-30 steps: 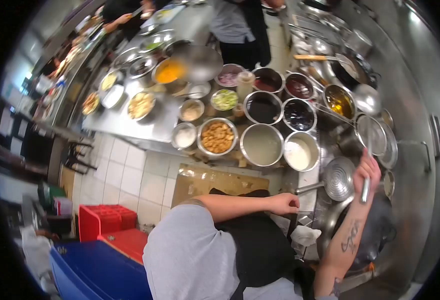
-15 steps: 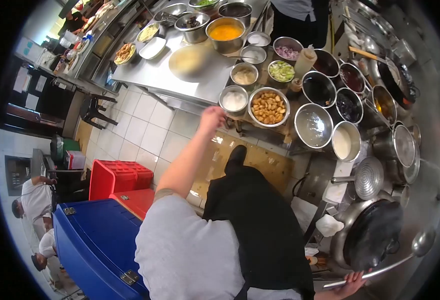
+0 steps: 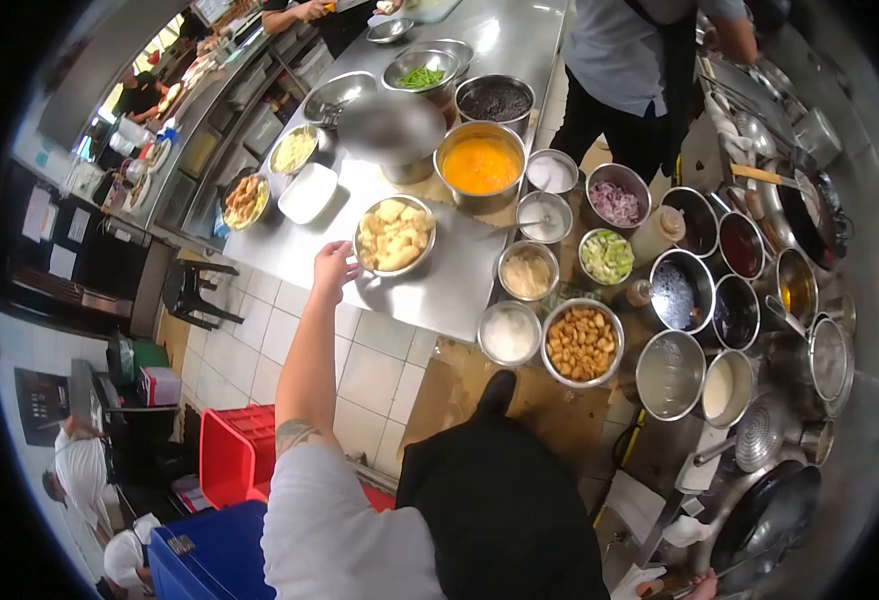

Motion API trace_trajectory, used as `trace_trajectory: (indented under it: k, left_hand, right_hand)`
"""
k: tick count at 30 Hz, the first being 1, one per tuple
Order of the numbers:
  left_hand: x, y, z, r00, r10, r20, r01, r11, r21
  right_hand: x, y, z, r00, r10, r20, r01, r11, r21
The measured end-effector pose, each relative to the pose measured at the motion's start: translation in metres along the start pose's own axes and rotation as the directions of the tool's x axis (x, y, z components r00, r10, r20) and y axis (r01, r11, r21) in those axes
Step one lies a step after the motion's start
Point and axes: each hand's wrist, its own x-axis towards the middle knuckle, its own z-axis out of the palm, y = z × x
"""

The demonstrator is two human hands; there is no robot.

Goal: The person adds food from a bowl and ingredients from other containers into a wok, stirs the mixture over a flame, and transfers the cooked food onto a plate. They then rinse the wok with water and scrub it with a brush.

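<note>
My left hand (image 3: 335, 268) is at the left edge of a metal bowl of pale yellow pieces (image 3: 396, 236) on the steel table (image 3: 450, 262), its fingers partly extended. My right hand (image 3: 702, 586) shows only in part at the bottom right, closed on a thin metal handle beside the black wok (image 3: 768, 520). Left of the bowl sits a white square dish (image 3: 309, 194). Behind it, a pot of orange liquid (image 3: 480, 165) stands near a blurred grey round shape (image 3: 392, 128).
Bowls of browned cubes (image 3: 582, 342), white powder (image 3: 510, 333) and chopped green vegetable (image 3: 607, 256) stand to the right. A person (image 3: 625, 60) stands across the table. A red crate (image 3: 235, 455) and blue box (image 3: 210, 555) are lower left.
The view has shifted toward the table. My left hand has moved to the bowl of yellow pieces. My right hand and its handle sit lower, mostly out of frame.
</note>
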Motion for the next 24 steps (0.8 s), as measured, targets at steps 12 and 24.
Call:
trace_trajectory:
  k: [12, 24]
  left_hand:
    - [0.000, 0.004, 0.002, 0.968, -0.119, 0.220, 0.143, 0.985, -0.096]
    - [-0.093, -0.002, -0.011, 0.989, 0.090, 0.117, -0.068, 0.981, -0.180]
  right_hand:
    - [0.017, -0.004, 0.001, 0.999, 0.015, -0.050, -0.013, 0.999, 0.034]
    - [0.097, 0.032, -0.160, 0.997, 0.015, 0.077, -0.047, 0.901, 0.432]
